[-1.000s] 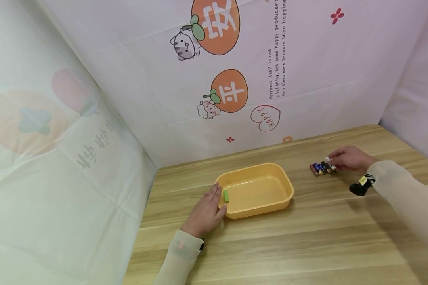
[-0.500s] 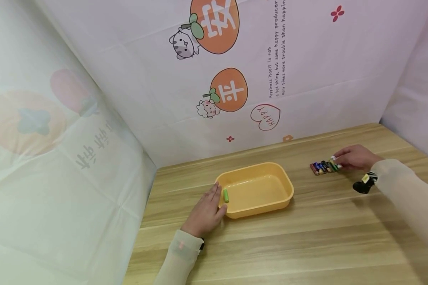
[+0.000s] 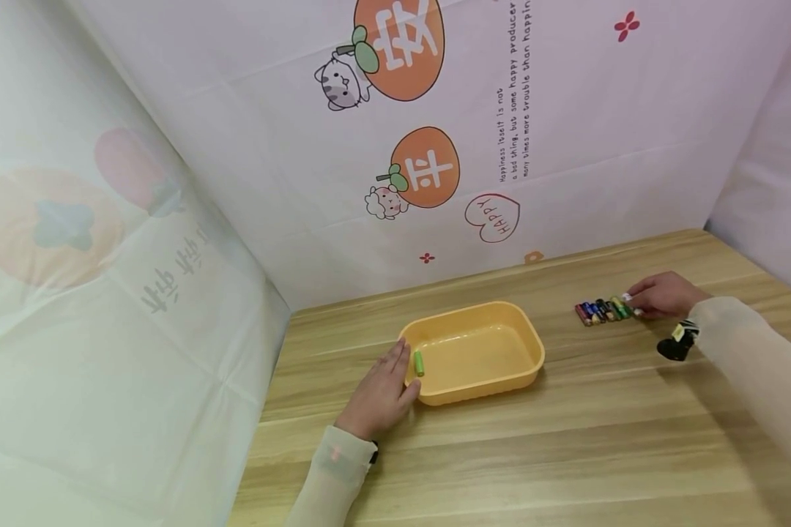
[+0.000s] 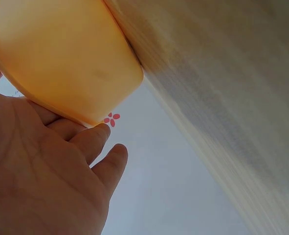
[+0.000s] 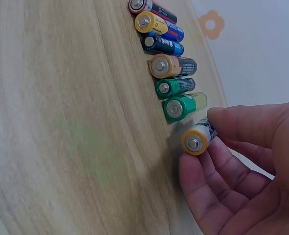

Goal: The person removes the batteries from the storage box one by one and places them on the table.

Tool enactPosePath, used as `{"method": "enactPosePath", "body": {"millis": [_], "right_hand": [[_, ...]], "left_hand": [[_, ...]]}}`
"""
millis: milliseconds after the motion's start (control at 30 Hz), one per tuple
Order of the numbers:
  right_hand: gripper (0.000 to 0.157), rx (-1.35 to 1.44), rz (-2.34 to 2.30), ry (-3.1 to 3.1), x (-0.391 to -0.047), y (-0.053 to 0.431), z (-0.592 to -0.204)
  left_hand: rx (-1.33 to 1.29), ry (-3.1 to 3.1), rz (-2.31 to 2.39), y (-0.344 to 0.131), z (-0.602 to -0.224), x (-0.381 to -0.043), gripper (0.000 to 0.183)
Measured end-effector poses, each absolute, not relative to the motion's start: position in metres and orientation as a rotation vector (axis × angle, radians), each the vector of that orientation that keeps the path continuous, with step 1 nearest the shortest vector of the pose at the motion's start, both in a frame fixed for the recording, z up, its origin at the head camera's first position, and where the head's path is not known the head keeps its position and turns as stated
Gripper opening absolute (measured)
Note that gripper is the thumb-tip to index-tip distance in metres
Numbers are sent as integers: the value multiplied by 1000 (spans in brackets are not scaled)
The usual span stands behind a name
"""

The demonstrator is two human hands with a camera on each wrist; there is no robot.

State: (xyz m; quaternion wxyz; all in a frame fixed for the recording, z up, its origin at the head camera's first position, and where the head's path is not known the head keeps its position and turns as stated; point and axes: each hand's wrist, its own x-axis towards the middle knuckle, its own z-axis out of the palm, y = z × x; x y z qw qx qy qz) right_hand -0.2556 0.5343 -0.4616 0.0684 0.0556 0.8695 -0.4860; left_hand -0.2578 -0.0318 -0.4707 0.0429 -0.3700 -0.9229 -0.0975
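Observation:
My left hand (image 3: 379, 391) rests against the left end of a yellow plastic basin (image 3: 477, 388), its fingers extended along the rim and the thumb near the front corner. From below, the left wrist view shows the palm and fingertips at the rim. A light-green battery (image 3: 418, 364) lies inside the basin by that end. My right hand (image 3: 666, 294) pinches a white battery with an orange end (image 5: 199, 139) between thumb and fingers. Close beside it, a green battery (image 5: 182, 107) forms the near end of a side-by-side row of several batteries in mixed colours and sizes.
The wooden table (image 3: 527, 461) carries the basin and the battery row. White printed cloth (image 3: 303, 219) rises behind the table, with more cloth on the left and right sides. A black strap (image 3: 677, 340) hangs at the right wrist.
My right hand has shifted slightly right along the battery row, uncovering the green batteries at its right end. The left hand, basin and light-green battery have stayed in place.

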Motion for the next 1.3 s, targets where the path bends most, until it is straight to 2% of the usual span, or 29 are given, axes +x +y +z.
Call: {"method": "enactPosePath", "body": {"millis": [967, 1300], "right_hand": [[48, 187, -1391, 2681, -271, 541, -473], [46, 120, -1175, 2825, -267, 538, -471]], "left_hand": [[-1126, -2831, -297, -31, -472, -256, 67], [-1115, -2843, -317, -31, -472, -255, 66]]}}
